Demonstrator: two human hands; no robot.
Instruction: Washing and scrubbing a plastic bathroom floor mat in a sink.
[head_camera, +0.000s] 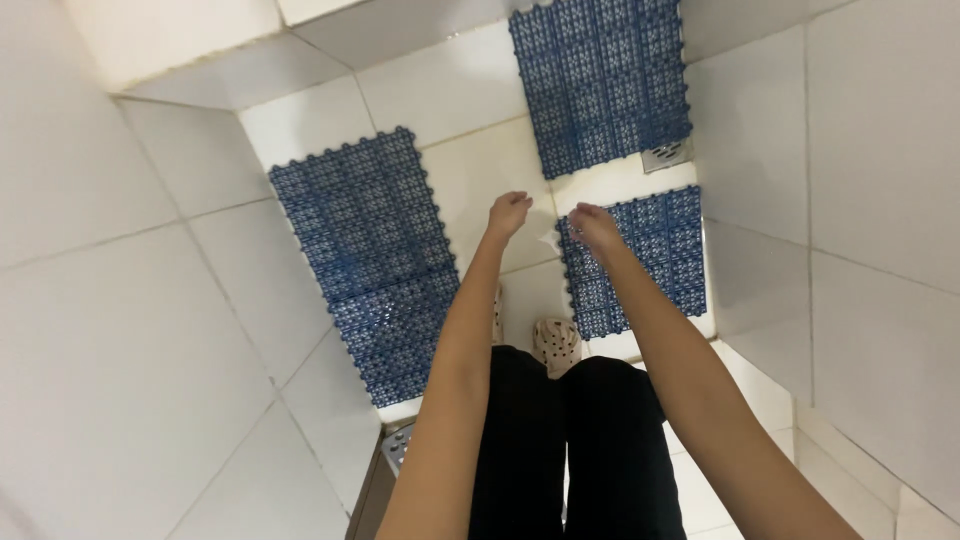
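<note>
Both hands, left (509, 213) and right (595, 226), hang loosely curled and holding nothing over bare tile (480, 180) between blue mats (370, 250), walls close either side.

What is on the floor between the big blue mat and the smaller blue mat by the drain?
In the head view, only bare white floor tile lies between the big blue mat and the smaller blue mat; the left hand hovers above it.
</note>
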